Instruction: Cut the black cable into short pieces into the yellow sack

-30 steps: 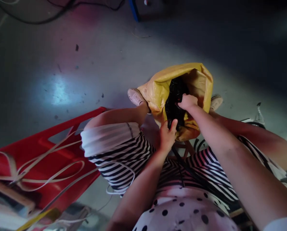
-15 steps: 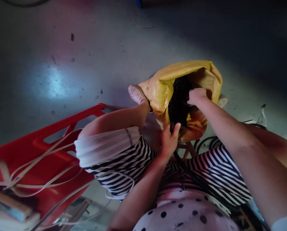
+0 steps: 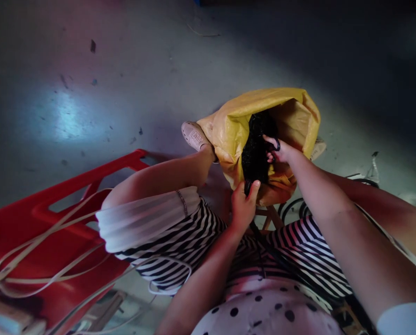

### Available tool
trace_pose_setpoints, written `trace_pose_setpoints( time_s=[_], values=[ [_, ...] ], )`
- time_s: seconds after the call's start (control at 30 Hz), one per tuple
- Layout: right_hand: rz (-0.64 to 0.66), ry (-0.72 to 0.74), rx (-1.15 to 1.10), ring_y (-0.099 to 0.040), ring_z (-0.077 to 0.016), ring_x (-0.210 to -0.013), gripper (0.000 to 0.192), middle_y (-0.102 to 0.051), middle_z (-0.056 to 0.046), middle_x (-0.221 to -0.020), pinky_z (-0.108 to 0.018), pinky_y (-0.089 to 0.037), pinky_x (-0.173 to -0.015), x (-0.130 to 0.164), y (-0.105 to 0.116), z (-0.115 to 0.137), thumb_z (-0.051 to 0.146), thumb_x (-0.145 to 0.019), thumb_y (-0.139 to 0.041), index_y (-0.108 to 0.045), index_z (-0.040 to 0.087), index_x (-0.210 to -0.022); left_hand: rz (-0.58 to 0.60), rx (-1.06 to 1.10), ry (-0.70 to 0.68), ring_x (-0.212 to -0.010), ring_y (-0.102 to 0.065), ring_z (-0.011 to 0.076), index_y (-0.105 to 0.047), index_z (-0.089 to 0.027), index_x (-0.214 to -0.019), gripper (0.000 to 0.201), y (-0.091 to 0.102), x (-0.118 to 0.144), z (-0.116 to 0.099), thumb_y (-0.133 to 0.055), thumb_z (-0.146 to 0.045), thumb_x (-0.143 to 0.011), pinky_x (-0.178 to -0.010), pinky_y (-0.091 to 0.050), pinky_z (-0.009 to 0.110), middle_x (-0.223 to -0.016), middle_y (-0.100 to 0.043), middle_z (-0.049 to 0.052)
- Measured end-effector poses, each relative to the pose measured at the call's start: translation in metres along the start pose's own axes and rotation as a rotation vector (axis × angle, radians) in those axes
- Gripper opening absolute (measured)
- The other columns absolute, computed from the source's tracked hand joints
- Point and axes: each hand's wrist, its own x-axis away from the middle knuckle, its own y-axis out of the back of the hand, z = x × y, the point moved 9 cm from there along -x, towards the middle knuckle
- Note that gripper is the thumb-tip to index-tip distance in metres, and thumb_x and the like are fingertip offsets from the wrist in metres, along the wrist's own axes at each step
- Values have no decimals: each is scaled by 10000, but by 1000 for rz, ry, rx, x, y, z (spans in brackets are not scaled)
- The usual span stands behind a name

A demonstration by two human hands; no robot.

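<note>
Inside yellow bag (image 3: 229,132): blk tangle (image 3: 255,149), unclear

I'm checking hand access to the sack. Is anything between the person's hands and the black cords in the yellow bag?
Nothing visible. The right hand is already inside the open yellow bag, fingers on the black cords. The left hand grips the bag's near edge, touching a cord.

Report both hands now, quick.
Left hand: closed on the black cable.
Right hand: closed on a black loop in the yellow sack.
</note>
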Motion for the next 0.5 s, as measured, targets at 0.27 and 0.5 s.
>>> trace_pose_setpoints(
  time_s=[0.27, 0.5],
  values=[
    [-22, 17, 17, -455, -137, -477, 578, -504, 66, -576, -263, -533, -487, -16, -7, 7, 791, -968, -770, -571, 250, -1015, -13, 4, 39, -672, -505, 148, -525, -232, -741, 578, 2, 1, 2, -706, -713, -1006, -600, -389, 274, -686, -522, -20],
    [-59, 173, 169, -445, -115, -444, 603, -494, 73, -534, -241, -504, -440, 35, -9, 4, 788, -971, -786, -533, 242, -921, -17, 30, 8, -606, -486, 139, -543, -241, -746, 604, -1, -1, 1, -710, -768, -988, -529, -388, 259, -638, -481, -32]
  ],
)
